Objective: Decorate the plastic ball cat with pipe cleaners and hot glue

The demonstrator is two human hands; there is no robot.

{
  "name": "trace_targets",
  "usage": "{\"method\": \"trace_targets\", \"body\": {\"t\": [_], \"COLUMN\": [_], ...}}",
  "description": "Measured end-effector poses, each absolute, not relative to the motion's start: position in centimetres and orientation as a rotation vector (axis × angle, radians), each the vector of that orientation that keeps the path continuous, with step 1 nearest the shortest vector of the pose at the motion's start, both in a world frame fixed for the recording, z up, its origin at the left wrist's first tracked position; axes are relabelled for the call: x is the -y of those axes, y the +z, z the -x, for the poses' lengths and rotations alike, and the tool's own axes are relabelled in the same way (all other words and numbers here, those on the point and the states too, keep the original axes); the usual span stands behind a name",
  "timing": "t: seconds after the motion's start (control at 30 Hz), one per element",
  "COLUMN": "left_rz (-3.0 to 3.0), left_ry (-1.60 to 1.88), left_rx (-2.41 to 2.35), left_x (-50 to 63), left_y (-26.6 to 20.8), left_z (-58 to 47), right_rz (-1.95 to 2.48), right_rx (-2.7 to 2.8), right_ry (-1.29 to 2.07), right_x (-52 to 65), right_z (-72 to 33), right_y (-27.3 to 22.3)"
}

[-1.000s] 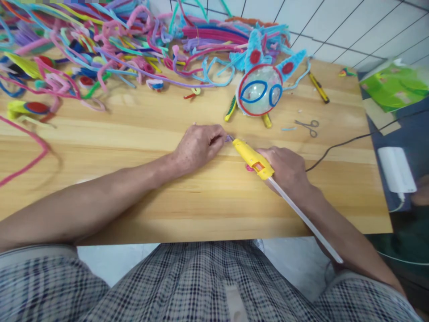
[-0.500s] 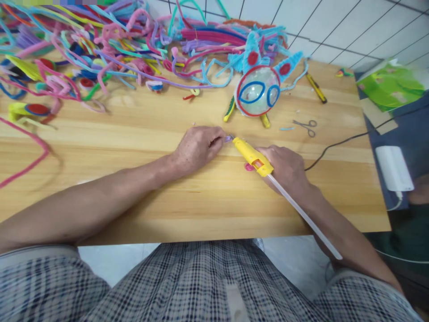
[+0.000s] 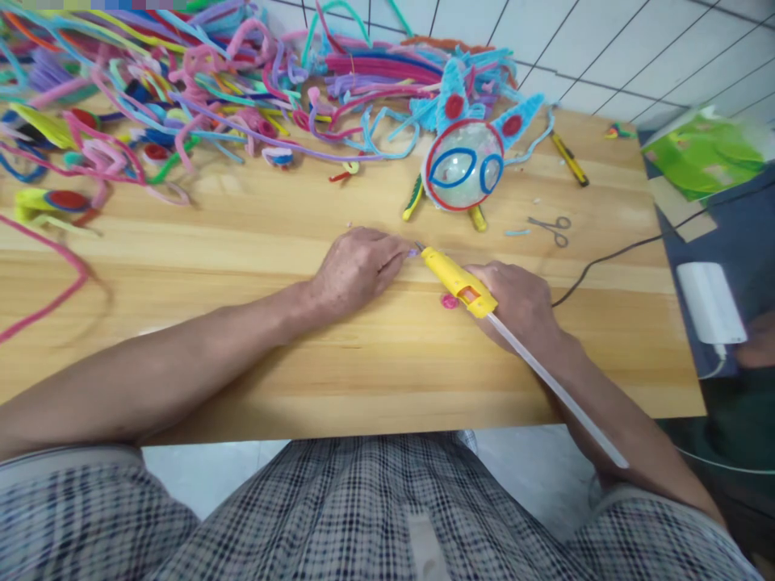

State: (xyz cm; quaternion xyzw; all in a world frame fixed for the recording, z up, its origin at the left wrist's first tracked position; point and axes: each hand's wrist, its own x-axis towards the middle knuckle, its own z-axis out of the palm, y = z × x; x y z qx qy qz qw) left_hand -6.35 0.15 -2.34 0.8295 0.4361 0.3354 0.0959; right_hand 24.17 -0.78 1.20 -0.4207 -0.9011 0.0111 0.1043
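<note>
My right hand is closed around a yellow hot glue gun, with a long clear glue stick poking out of its back end. The gun's metal tip points at my left hand, which rests on the table with its fingers pinched. Between those fingertips a small purple piece shows; most of it is hidden. A small pink coil lies just below the glue gun. Beyond my hands sits a clear dome with a red rim, blue eye-like loops and light-blue ears with red centres.
Tangled pipe cleaners cover the back left of the wooden table. Small scissors and a yellow utility knife lie to the right. A black cord runs off to the right edge, near a white box-shaped device.
The glue gun has shifted slightly right, its tip drawing a little away from the purple piece. Less of the purple piece shows at my left fingertips.
</note>
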Motion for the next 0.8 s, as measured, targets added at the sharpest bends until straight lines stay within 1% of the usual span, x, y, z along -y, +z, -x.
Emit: {"method": "trace_targets", "body": {"t": [0.2, 0.8], "left_rz": [-2.673, -2.623], "left_ry": [0.911, 0.943], "left_rx": [-1.334, -1.321], "left_x": [0.2, 0.2], "left_y": [-2.2, -2.1], "left_z": [6.4, 6.5], "right_rz": [1.294, 1.269], "right_rx": [2.645, 2.656], "right_ry": [0.015, 0.068], "right_x": [1.1, 1.3], "right_z": [-24.2, -24.1], "right_y": [2.2, 1.9]}}
